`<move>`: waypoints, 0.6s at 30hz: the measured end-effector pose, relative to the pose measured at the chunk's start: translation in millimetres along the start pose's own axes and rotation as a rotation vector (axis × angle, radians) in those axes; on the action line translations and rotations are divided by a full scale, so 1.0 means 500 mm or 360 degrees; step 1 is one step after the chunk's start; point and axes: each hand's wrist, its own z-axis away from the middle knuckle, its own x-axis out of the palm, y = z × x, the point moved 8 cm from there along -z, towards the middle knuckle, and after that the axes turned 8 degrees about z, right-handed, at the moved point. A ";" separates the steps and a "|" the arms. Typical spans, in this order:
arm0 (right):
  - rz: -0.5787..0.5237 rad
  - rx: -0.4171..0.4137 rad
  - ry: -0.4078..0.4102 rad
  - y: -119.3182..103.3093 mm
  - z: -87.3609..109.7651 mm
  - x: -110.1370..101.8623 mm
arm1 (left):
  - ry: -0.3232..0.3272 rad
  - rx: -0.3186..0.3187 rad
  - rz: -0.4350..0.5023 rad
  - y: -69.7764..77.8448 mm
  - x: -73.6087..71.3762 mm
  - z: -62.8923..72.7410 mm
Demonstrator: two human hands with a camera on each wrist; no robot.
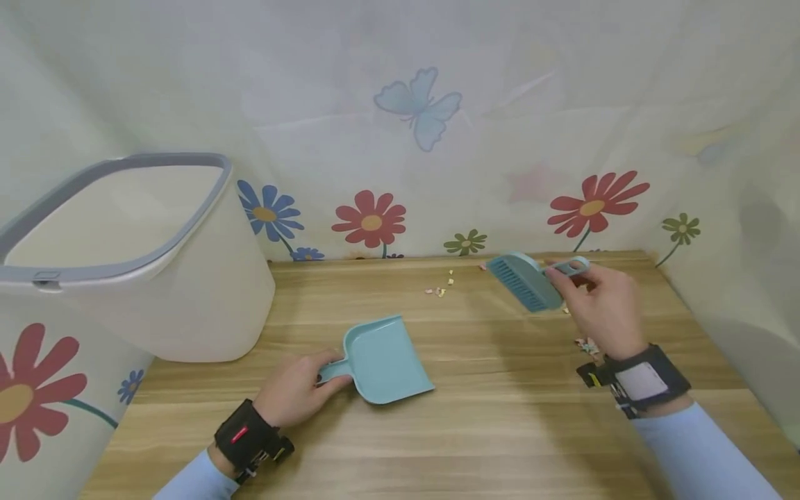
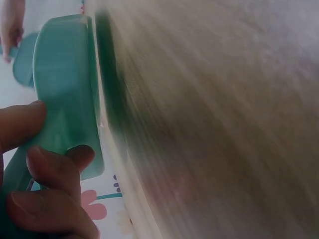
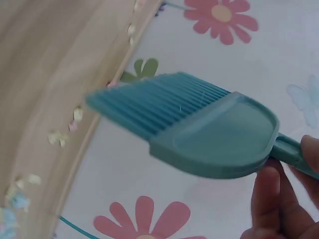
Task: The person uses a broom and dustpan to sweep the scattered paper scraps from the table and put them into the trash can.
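Note:
My left hand [image 1: 297,389] grips the short handle of a light blue dustpan [image 1: 384,361], whose flat lip points to the right over the wooden table. In the left wrist view, fingers curl round the handle of the dustpan [image 2: 65,74], and a thin gap shows between pan and tabletop. At the right, my right hand [image 1: 603,309] pinches the handle of a matching small brush [image 1: 528,281]. The brush [image 3: 214,139] is held up off the table, bristles towards the left. Small paper scraps [image 1: 437,292] lie near the back edge; more scraps [image 1: 587,346] lie partly hidden beneath the right wrist.
A large white bin [image 1: 206,292] with a grey rim stands at the left, its top uncovered. Behind the wooden table [image 1: 450,444] hangs a pale curtain [image 1: 325,90] printed with flowers and a butterfly. The curtain also runs along both sides.

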 end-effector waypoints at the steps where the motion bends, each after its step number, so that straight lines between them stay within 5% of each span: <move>1: 0.0070 -0.0092 0.0047 -0.011 -0.015 0.006 | -0.0005 0.0002 -0.0012 0.001 0.002 -0.002; 8: 0.0261 -0.0525 -0.0009 -0.054 -0.063 0.126 | -0.0054 -0.0085 -0.0031 -0.006 0.009 -0.003; 18: 0.0376 -0.0564 -0.0175 -0.060 -0.031 0.270 | -0.0113 -0.0110 -0.0011 -0.011 0.022 -0.007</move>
